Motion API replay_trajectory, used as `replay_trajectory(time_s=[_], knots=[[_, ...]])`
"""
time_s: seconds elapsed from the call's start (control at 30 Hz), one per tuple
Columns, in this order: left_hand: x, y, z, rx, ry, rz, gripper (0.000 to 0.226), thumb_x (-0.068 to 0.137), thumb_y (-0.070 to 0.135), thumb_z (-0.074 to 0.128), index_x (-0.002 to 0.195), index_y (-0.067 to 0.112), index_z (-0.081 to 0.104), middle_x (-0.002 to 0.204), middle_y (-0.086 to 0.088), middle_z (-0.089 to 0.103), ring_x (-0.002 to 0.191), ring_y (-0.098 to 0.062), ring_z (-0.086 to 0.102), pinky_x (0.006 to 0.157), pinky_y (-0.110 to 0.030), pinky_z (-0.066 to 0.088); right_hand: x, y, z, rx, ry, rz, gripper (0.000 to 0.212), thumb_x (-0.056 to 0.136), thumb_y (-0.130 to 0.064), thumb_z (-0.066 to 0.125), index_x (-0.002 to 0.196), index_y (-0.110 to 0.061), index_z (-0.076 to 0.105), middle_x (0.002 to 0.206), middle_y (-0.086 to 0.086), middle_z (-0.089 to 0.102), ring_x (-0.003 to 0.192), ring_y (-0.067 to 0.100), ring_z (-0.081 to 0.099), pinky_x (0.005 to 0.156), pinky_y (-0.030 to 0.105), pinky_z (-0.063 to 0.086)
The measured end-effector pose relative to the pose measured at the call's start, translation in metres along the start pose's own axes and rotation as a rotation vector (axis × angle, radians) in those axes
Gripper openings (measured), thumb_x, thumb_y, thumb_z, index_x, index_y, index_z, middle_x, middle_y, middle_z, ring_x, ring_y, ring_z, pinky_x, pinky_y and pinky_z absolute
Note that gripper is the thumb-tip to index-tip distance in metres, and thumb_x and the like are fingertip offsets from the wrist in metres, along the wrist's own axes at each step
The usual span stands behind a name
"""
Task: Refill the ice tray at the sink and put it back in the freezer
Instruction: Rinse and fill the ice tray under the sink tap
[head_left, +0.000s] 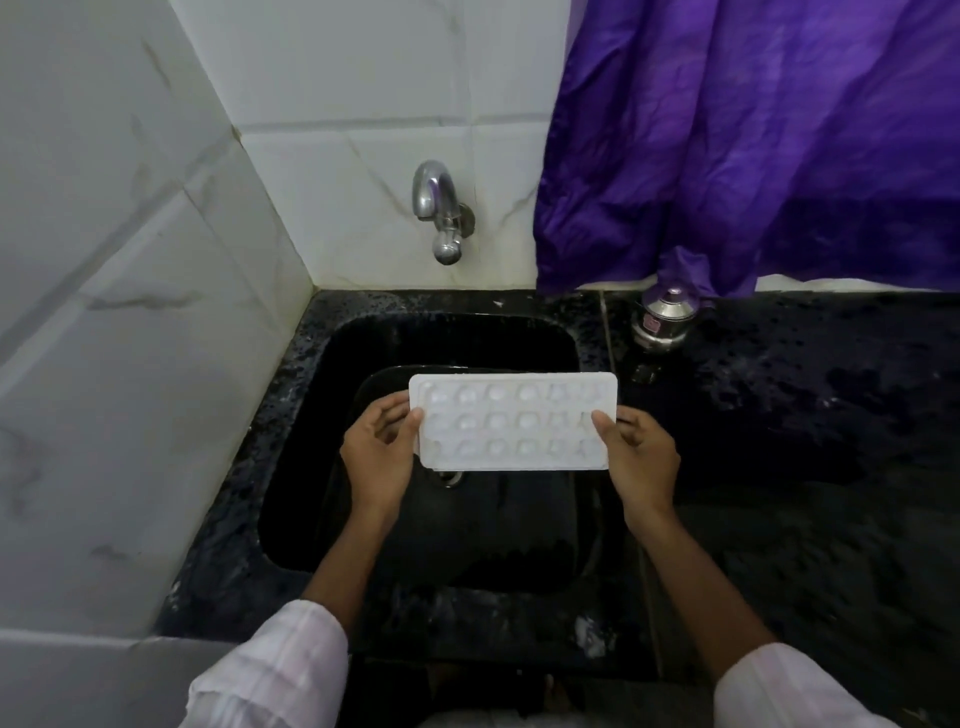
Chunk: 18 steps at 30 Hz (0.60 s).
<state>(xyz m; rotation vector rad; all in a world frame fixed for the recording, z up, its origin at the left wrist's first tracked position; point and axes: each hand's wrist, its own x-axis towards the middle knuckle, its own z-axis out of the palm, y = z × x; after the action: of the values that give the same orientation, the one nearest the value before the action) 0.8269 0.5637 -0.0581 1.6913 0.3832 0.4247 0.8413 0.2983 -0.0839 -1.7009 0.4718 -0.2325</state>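
1. Sleeves: the left sleeve (270, 670) and right sleeve (795, 691) are pale, faintly striped cloth at the bottom edge of the view. Bare forearms reach forward from them.

2. Left hand (382, 449): grips the left short end of the ice tray. The thumb lies on the top face and the fingers are curled beneath the rim.

3. Right hand (636, 457): grips the right short end in the same way, thumb on top and fingers tucked under. The two hands are well apart, with the tray's full length between them.

4. Ice tray (514, 428): white, rectangular, with three rows of six rounded cells. It is held roughly level in the air above the sink basin, in front of the tap and lower than it. Whether the cells hold water cannot be told.

5. Sink (467, 343): black basin set into the bench, with a drain partly visible below the tray's near edge.

6. Bench (805, 415): black speckled stone, running right from the sink.

7. Steel pot (662, 319): small, lidded, upright at the back of the bench, just beside the sink's right rear corner.

8. Tap (439, 210): chrome, fixed to the rear tiled wall (130, 260).

9. Purple curtain (753, 145): hangs at the right, its hem touching the pot's lid.
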Motion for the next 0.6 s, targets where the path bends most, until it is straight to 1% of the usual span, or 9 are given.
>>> replay_trajectory(time_s=[0.1,0.17,0.2,0.27,0.33,0.4,0.43,0.53,0.6], knots=[[-0.018,0.003,0.028,-0.053,-0.150,-0.074,0.036,0.089,0.005,0.070,0.107,0.035,0.070,0.098,0.012,0.077,0.091,-0.003,0.073,0.069,-0.015,0.056,0.003,0.001,-0.036,0.003,0.094,0.044,0.020,0.083,-0.044,0.074,0.096,-0.034,0.063,0.080,-0.014,0.071,0.072,-0.003,0.069,0.063,0.014,0.050],[-0.029,0.003,0.050,-0.044,-0.226,-0.131,0.040,0.090,0.003,0.068,0.117,0.033,0.069,0.102,0.006,0.077,0.094,-0.009,0.073,0.073,-0.025,0.060,0.007,0.004,-0.060,-0.026,0.138,0.072,0.022,0.085,-0.042,0.072,0.101,-0.028,0.065,0.081,-0.014,0.069,0.073,-0.001,0.067,0.066,0.016,0.050],[-0.034,0.003,0.060,-0.027,-0.256,-0.151,0.043,0.091,0.002,0.067,0.124,0.029,0.067,0.103,0.006,0.077,0.094,-0.008,0.073,0.075,-0.026,0.060,0.010,0.006,-0.072,-0.044,0.162,0.083,0.021,0.087,-0.040,0.071,0.102,-0.026,0.067,0.081,-0.016,0.068,0.075,-0.002,0.065,0.065,0.015,0.048],[-0.042,0.003,0.081,-0.006,-0.311,-0.173,0.048,0.092,0.001,0.064,0.134,0.024,0.062,0.102,0.010,0.075,0.090,0.002,0.072,0.070,-0.015,0.057,0.016,0.012,-0.093,-0.088,0.196,0.105,0.021,0.090,-0.036,0.067,0.106,-0.023,0.069,0.081,-0.019,0.065,0.078,-0.003,0.062,0.066,0.014,0.045],[-0.049,0.004,0.100,0.002,-0.369,-0.189,0.050,0.094,-0.002,0.061,0.138,0.021,0.059,0.104,0.010,0.074,0.087,0.007,0.070,0.066,-0.008,0.053,0.022,0.020,-0.113,-0.119,0.209,0.120,0.022,0.092,-0.031,0.065,0.110,-0.020,0.071,0.086,-0.016,0.066,0.084,0.001,0.063,0.074,0.019,0.049],[-0.053,0.004,0.118,0.013,-0.411,-0.207,0.050,0.094,-0.001,0.060,0.139,0.020,0.058,0.108,0.007,0.074,0.092,0.004,0.069,0.068,-0.008,0.053,0.027,0.025,-0.130,-0.140,0.231,0.127,0.023,0.092,-0.027,0.064,0.112,-0.019,0.071,0.094,-0.009,0.069,0.087,0.007,0.064,0.082,0.026,0.051],[-0.055,0.005,0.127,0.017,-0.428,-0.210,0.049,0.094,-0.001,0.060,0.138,0.020,0.058,0.108,0.007,0.074,0.094,0.004,0.068,0.070,-0.008,0.054,0.030,0.026,-0.137,-0.156,0.246,0.128,0.023,0.093,-0.026,0.064,0.113,-0.019,0.072,0.096,-0.007,0.069,0.087,0.008,0.064,0.083,0.026,0.051],[-0.061,0.005,0.152,0.028,-0.459,-0.221,0.045,0.094,-0.001,0.060,0.135,0.017,0.061,0.103,0.014,0.073,0.085,0.014,0.066,0.068,-0.004,0.051,0.039,0.030,-0.155,-0.221,0.292,0.128,0.024,0.093,-0.024,0.064,0.114,-0.017,0.072,0.093,-0.009,0.066,0.082,0.006,0.059,0.084,0.025,0.047],[-0.066,0.002,0.167,0.040,-0.488,-0.224,0.044,0.093,-0.004,0.058,0.134,0.014,0.062,0.095,0.023,0.070,0.079,0.021,0.064,0.066,-0.002,0.049,0.045,0.032,-0.167,-0.259,0.315,0.121,0.024,0.093,-0.022,0.064,0.115,-0.016,0.072,0.092,-0.009,0.065,0.078,0.004,0.057,0.083,0.024,0.045]])
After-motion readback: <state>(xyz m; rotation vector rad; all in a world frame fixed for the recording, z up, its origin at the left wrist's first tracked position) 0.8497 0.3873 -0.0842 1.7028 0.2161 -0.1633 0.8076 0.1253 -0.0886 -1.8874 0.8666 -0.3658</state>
